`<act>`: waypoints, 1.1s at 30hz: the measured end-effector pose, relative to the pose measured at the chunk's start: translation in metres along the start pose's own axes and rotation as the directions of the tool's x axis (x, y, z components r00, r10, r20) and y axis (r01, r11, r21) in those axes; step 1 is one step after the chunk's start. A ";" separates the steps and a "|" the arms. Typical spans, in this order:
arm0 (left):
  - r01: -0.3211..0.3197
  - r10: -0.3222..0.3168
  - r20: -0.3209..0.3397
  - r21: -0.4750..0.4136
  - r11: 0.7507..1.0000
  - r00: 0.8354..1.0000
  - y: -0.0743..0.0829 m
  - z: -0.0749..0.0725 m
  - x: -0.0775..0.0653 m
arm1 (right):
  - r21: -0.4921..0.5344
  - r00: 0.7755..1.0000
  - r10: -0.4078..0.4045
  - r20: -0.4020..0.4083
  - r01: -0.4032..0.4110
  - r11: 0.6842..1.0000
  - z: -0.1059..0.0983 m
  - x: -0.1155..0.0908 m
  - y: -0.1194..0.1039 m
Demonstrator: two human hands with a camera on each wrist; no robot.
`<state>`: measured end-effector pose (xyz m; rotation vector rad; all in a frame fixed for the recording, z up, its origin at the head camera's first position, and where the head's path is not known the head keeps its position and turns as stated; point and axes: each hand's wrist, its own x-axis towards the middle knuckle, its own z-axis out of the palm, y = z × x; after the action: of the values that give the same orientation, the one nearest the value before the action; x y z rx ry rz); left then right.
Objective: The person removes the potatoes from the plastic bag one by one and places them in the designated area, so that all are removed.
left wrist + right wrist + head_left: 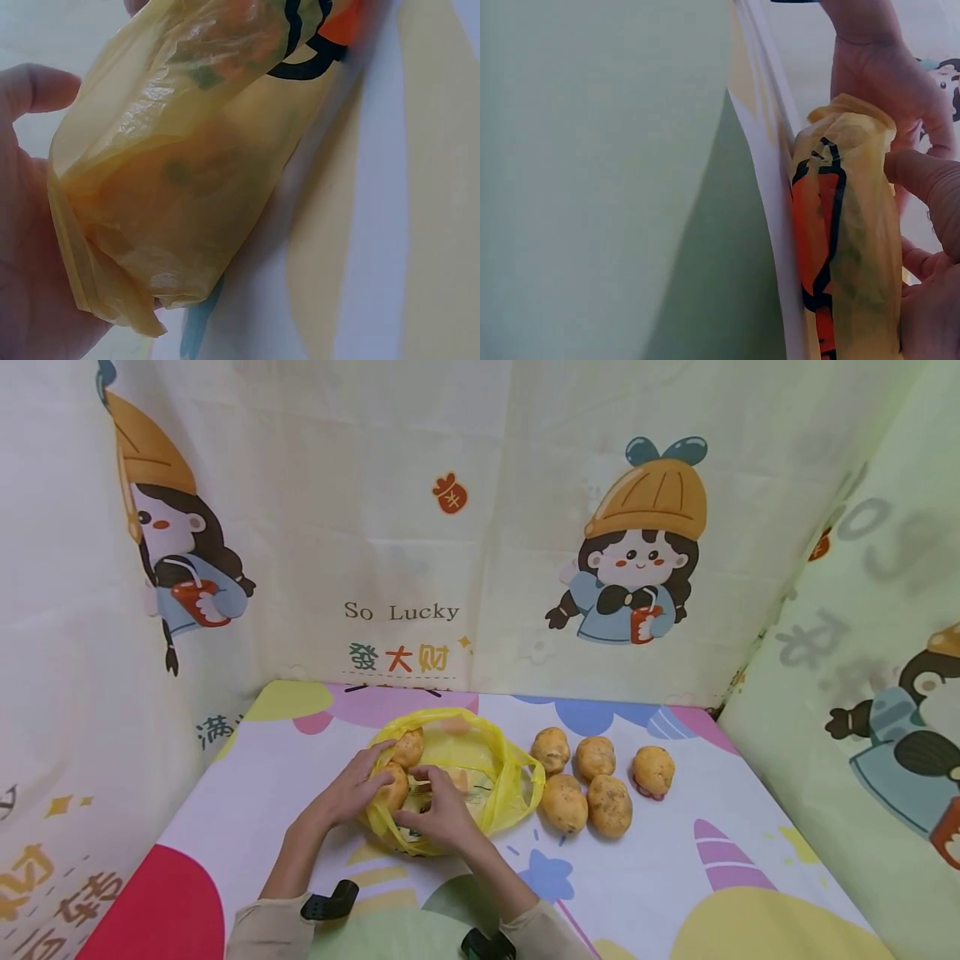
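A yellow plastic bag [498,752] lies on the patterned cloth with its mouth spread and facing up. Inside its left part sit two potatoes, an upper one [408,747] and a lower one [393,787]. My left hand [348,787] holds the bag's left side, the thumb over the rim near the lower potato and the palm against the outside. In the left wrist view, the bag's wall [187,187] hides the contents. My right hand [446,814] reaches over the near rim, thumb and forefinger apart over the bag's interior; the right thumb [926,176] lies at the bag's edge.
Several loose potatoes [564,804] lie to the right of the bag, with one potato [653,770] a little apart at the far right. Printed cloth walls [510,552] stand behind and on both sides of the table [652,868].
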<state>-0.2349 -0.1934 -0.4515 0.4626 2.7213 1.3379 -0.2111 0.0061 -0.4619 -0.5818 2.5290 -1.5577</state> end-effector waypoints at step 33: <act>0.041 -0.039 0.036 -0.083 0.996 0.999 0.002 -0.002 -0.004 | -0.112 0.999 -0.040 0.013 0.041 0.993 0.016 0.020 -0.001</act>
<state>-0.2311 -0.1953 -0.4485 0.4178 2.6212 1.4136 -0.2249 -0.0156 -0.4670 -0.6566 2.6257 -1.4276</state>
